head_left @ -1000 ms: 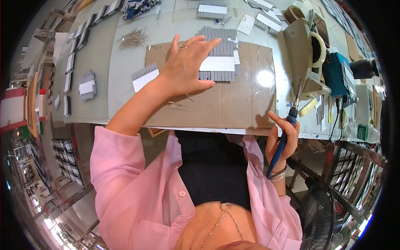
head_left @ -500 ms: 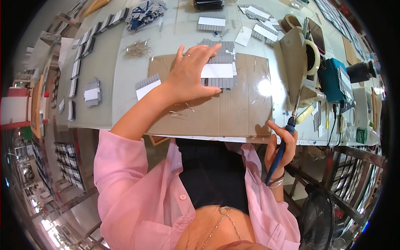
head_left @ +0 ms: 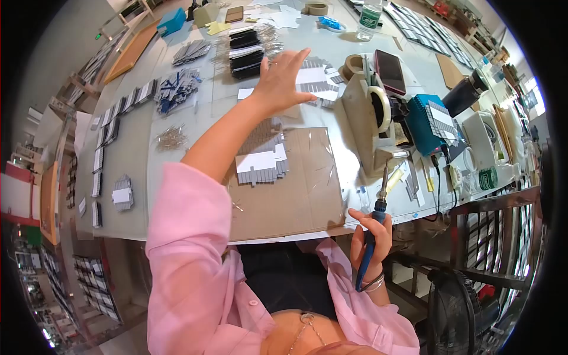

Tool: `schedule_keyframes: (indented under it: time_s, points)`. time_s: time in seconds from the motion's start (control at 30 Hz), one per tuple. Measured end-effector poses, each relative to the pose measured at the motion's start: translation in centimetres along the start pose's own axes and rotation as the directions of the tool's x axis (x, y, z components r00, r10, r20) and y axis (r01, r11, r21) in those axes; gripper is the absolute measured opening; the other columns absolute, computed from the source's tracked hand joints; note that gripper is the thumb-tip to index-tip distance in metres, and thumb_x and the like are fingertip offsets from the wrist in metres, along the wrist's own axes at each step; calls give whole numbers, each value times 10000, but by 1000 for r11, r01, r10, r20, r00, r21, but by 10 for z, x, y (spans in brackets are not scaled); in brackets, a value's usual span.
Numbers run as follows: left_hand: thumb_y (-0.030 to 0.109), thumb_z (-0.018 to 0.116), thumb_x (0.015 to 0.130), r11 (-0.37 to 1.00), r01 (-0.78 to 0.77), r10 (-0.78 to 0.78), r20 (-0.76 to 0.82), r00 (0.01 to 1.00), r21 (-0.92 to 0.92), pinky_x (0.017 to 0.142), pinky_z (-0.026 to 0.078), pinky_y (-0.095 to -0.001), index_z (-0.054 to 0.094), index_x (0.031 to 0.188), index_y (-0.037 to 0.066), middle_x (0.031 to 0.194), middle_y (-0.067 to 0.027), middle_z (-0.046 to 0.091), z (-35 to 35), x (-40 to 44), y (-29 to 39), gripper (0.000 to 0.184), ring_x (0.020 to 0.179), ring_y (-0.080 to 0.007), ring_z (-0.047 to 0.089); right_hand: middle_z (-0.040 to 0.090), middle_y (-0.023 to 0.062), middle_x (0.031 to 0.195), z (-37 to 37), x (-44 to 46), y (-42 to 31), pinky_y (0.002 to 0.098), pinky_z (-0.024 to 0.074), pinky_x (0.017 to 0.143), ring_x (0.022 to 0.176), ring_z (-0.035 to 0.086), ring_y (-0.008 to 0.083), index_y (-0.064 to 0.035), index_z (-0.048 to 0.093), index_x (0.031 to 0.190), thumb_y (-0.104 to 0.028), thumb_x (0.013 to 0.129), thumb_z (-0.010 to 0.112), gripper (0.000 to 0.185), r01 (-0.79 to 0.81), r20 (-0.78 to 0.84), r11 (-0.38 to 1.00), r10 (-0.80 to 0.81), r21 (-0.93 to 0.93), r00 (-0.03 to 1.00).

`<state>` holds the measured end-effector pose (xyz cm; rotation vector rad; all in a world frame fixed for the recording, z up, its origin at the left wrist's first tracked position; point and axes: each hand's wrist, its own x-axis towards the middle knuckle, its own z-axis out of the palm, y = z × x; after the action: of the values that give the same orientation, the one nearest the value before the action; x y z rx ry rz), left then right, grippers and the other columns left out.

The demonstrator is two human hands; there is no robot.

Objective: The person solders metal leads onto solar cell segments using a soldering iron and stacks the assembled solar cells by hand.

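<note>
While between left thumb (head_left: 303,96) and fingers (head_left: 302,58), white-banded grey strips (head_left: 312,76).

Wears: pink shirt (head_left: 189,204), open-fronted, with pink button (head_left: 253,303); black top (head_left: 287,278); silver-toned chain necklace (head_left: 300,335) with ring-shaped pendant (head_left: 307,322); thin right-wrist bangles (head_left: 375,284).

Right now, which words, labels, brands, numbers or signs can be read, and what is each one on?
Nothing reads clearly enough to quote.
Green label on the upright bottle: pale marks, too small to read.
Second green label on the bottle farther right: too blurred to read.
Blue-handled tool in the right hand: no legible text.
Small green patch, upper left: too tiny to tell.
</note>
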<state>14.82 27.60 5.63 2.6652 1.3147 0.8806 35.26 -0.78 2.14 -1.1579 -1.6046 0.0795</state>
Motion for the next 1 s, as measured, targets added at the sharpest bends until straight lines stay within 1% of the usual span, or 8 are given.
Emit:
schedule_keyframes:
  time_s: [0.1, 0.23, 0.27, 0.4, 0.5, 0.6, 0.8, 1.0]
  points:
    - [463, 770, 720, 992, 80, -75, -54, 996, 100, 1082, 188, -628, 274, 1484, 197, 1430, -144, 377, 22, 13, 5, 949, 1364, -308, 319, 686, 157, 799, -6, -2, 2, 284, 468, 634, 702, 584, 228, -5, 573, 930, 173, 742, 554, 260, -14, -38, 1000, 13, -21, 999]
    - [360, 700, 807, 994, 31, -34, 30, 999, 107, 1070, 243, -595, 560, 1280, 176, 1383, -81, 463, -1, -14, 2, 526, 1295, -282, 413, 696, 176, 822, -12, -8, 6, 295, 449, 632, 690, 556, 225, -11, 556, 940, 157, 778, 537, 235, -40, -8, 999, 40, -22, 999]
    - [294, 668, 836, 997, 41, -40, -20, 999, 63, 1074, 253, -571, 660, 1106, 151, 1258, -48, 571, -11, -26, 5, 306, 1218, -254, 488, 705, 177, 845, -13, -9, 8, 301, 449, 649, 706, 553, 229, -17, 545, 947, 141, 790, 536, 223, -35, 24, 999, 35, -20, 999]
    - [234, 664, 835, 995, 55, -57, 31, 998, 80, 1099, 233, -543, 703, 962, 142, 1001, -35, 670, -39, -84, -5, 162, 1117, -235, 563, 724, 159, 933, -6, -7, 9, 330, 441, 749, 754, 525, 234, -34, 519, 964, 83, 817, 523, 187, -33, 104, 999, 28, 42, 994]
    - [214, 672, 821, 990, 122, -132, 166, 977, 68, 1106, 226, -543, 705, 924, 130, 979, -29, 680, -62, -124, 5, 137, 1099, -236, 576, 724, 147, 962, 4, -4, 6, 337, 438, 787, 774, 520, 233, -35, 521, 971, 61, 820, 532, 179, -13, 135, 996, 0, 93, 991]
    - [237, 721, 774, 989, 123, -141, 248, 958, 87, 1109, 198, -573, 684, 1011, 141, 1089, -43, 655, -68, -155, 10, 259, 1162, -238, 541, 723, 150, 966, 12, 1, 0, 339, 444, 777, 775, 527, 238, -35, 520, 980, 77, 815, 534, 199, 7, 155, 991, -29, 137, 987]
    - [320, 803, 678, 994, 4, -30, 230, 973, 110, 1095, 125, -653, 487, 1348, 184, 1368, -66, 506, -59, -175, 27, 753, 1341, -264, 395, 722, 160, 960, 14, 2, -12, 344, 455, 761, 757, 532, 245, -36, 518, 977, 108, 805, 529, 224, -7, 183, 992, -16, 125, 983]
    - [348, 825, 645, 991, 2, -34, 242, 970, 132, 1101, 109, -650, 465, 1371, 154, 1412, -62, 470, -52, -176, 20, 833, 1365, -266, 364, 720, 172, 887, 16, -1, -16, 294, 446, 660, 678, 540, 230, -18, 540, 947, 145, 769, 537, 241, 49, 127, 998, -54, 45, 990]
